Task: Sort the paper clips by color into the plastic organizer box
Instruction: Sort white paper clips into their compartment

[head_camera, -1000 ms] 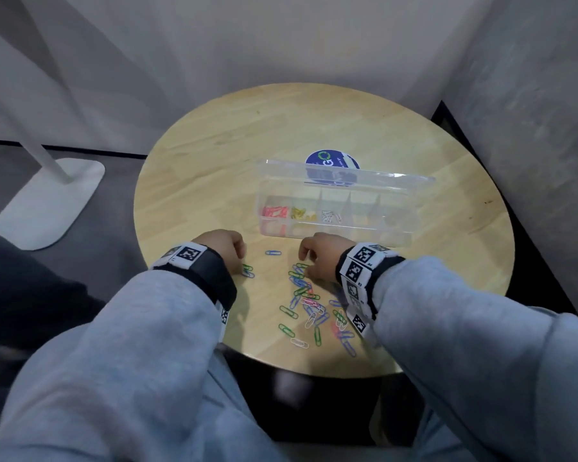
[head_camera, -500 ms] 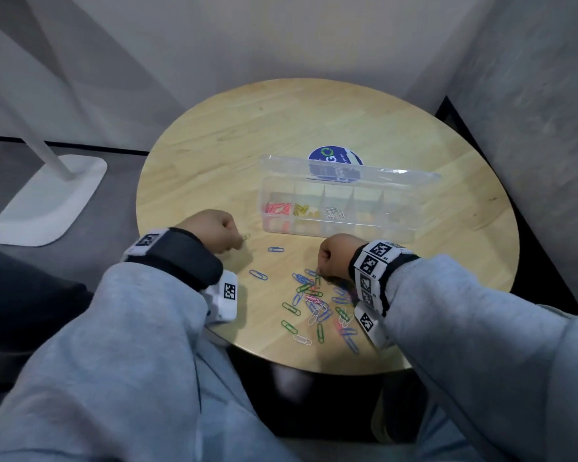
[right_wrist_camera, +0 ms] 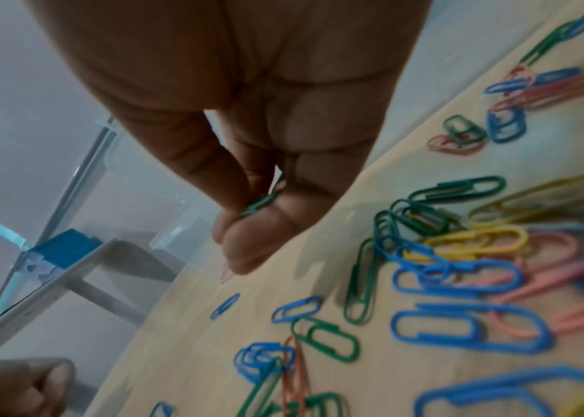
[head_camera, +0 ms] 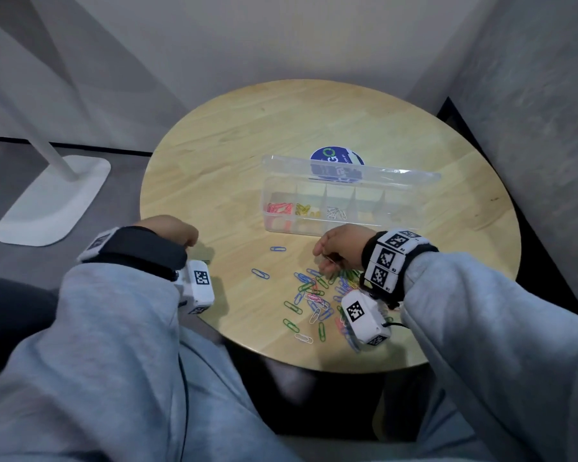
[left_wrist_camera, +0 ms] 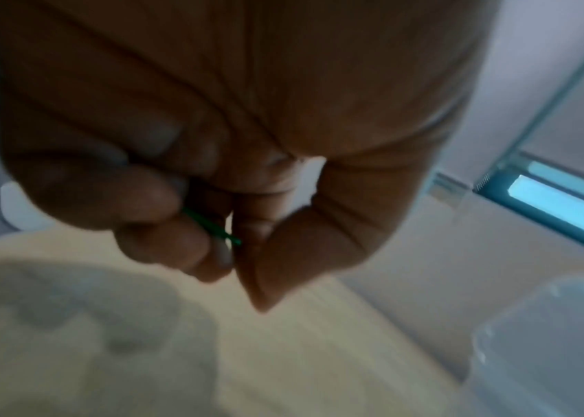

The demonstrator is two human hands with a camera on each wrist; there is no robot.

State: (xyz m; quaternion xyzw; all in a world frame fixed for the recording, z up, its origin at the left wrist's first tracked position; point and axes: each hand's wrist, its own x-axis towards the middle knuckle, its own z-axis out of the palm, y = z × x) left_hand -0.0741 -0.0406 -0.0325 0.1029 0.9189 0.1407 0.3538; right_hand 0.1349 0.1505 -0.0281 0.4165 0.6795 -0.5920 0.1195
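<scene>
Each hand's grip pinches a green paper clip: left hand (head_camera: 167, 230) left of the clear organizer box (head_camera: 341, 203), right hand (head_camera: 339, 250) just before it, above the clip pile (head_camera: 317, 298) on the worktop (head_camera: 281, 128).

Blue, green, pink, yellow, white paper clips (head_camera: 317, 300); clear organizer box (head_camera: 341, 203); pale wooden table (head_camera: 234, 168); black-and-white checkered wristbands (head_camera: 389, 258)

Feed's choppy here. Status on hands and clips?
Left hand pinches green clip. Right hand pinches another green clip. Organizer box open, path unobstructed.
</scene>
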